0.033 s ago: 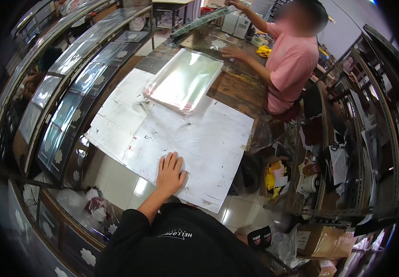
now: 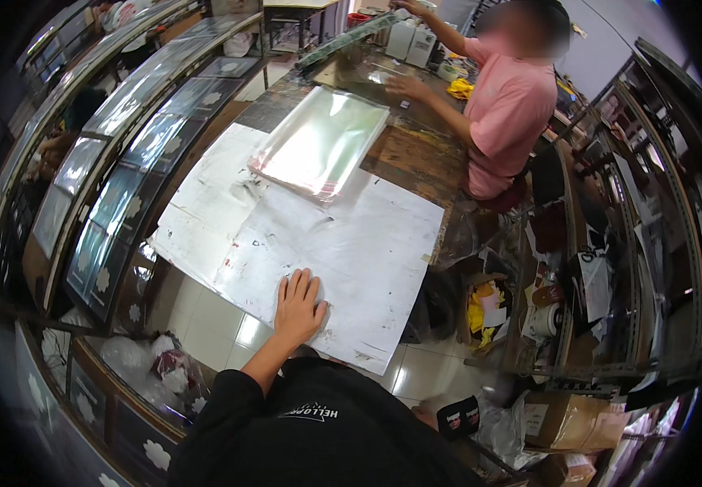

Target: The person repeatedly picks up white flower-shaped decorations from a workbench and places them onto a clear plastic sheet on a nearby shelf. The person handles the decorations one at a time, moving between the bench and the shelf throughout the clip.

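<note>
Glass display cases (image 2: 115, 187), shiny tiled floor (image 2: 221, 325), perhaps shelving (image 2: 651, 243).

white paper sheet (image 2: 310, 243), grey smudges, under the fingers | clear glossy plastic bags (image 2: 318, 142), pinkish edge, beyond the fingertips | black sleeve (image 2: 229, 406) behind the hand | co-worker's pink shirt (image 2: 505, 114) far beyond | dark brown counter (image 2: 416, 158)

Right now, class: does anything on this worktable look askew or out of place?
Mildly. The stack of clear plastic bags lies skewed across the white sheets, and those overhang the near table edge beside the flat hand.
</note>
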The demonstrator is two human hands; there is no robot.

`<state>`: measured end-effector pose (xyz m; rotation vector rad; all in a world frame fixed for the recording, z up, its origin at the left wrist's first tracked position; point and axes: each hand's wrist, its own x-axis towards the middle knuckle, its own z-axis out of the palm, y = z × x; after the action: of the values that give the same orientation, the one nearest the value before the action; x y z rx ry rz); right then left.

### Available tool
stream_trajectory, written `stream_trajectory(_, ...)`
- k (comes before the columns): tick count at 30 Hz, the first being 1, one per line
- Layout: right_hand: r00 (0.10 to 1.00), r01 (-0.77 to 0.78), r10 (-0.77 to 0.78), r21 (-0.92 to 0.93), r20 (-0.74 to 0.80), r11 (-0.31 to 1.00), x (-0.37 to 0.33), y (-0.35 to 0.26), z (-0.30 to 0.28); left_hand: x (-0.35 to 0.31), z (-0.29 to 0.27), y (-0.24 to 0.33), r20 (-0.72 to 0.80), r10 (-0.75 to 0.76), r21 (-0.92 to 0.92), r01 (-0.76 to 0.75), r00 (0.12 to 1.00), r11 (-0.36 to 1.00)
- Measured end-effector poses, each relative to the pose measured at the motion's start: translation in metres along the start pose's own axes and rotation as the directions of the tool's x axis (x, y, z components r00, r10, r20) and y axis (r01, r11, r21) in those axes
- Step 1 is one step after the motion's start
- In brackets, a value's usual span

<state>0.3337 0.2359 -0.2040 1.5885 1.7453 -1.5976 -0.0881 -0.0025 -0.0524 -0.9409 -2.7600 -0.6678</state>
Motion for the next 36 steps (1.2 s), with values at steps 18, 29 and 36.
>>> stream_trajectory(18,0.996,-0.011,0.029,0.191,-0.090,0.981,0.041,-0.004,0.003,0.151,-0.009,-0.004,-0.336,0.174,-0.027,-0.194,0.926,0.981)
stream_trajectory(29,0.990,0.018,0.001,0.138,-0.139,0.990,-0.015,0.048,0.035,0.213,0.008,0.001,0.038,0.303,0.370,-0.295,0.952,0.881)
stream_trajectory(36,0.887,0.428,-0.429,0.650,-0.171,0.628,-0.064,-0.106,0.009,0.123,0.030,0.118,0.193,0.653,0.055,-0.673,0.732,0.738)
